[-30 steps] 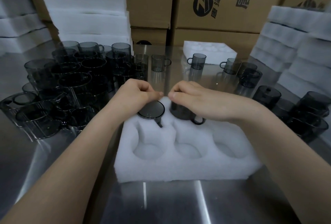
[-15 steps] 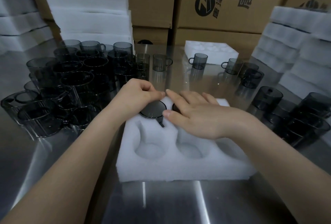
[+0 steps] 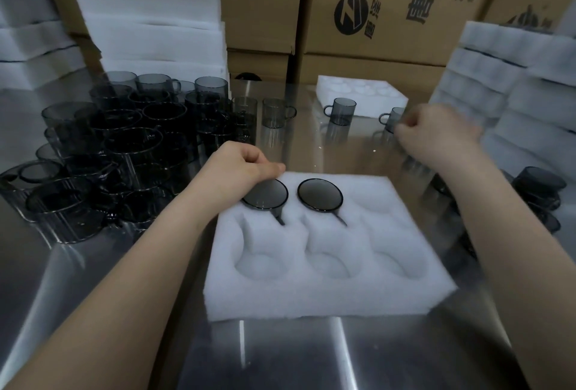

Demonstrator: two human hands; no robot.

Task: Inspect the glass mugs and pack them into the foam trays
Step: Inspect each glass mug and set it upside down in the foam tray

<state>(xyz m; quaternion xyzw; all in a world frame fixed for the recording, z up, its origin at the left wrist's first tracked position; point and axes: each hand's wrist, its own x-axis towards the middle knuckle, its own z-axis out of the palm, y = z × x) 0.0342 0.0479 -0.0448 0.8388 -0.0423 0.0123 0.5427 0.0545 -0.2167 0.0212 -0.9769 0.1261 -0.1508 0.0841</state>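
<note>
Two mugs (image 3: 320, 194) seated in tray (image 3: 327, 296) | left hand (image 3: 237, 171) hides one rim | right hand (image 3: 436, 134) blurred, grip perhaps pinching

My left hand (image 3: 237, 168) and my right hand (image 3: 436, 137) are both bare, no gloves on either. My forearms are uncovered too, with no sleeve in view along their length. I see no watch, ring or band on my wrists or fingers.
</note>
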